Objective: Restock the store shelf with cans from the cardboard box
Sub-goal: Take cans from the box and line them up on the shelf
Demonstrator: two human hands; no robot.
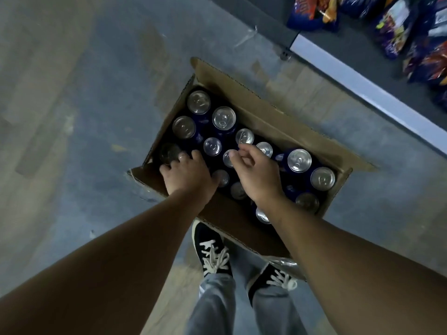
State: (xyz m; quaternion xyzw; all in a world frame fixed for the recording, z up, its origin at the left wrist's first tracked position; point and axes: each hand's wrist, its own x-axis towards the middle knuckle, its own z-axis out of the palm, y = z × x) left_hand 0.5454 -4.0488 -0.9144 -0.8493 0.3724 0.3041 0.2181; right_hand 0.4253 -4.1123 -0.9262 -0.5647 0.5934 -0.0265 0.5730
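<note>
An open cardboard box (pixel 273 122) stands on the floor, filled with several dark blue cans (pixel 223 118) with silver tops, all upright. Both of my hands reach down into it. My left hand (pixel 187 175) is at the box's near left corner, palm down. Its fingers spread over a shadowed can (pixel 169 153), and whatever is under the palm is hidden. My right hand (pixel 256 176) hovers over the middle of the box, its fingers loosely curled just above a can top (pixel 227 158), with nothing held. The shelf edge (pixel 358 85) runs along the upper right.
Colourful snack bags (pixel 396 32) lie on the low shelf at the upper right. My two feet in black sneakers (pixel 212 252) stand right against the box's near side. Clear plastic wrap (pixel 285 264) lies by the right foot. Grey floor extends to the left.
</note>
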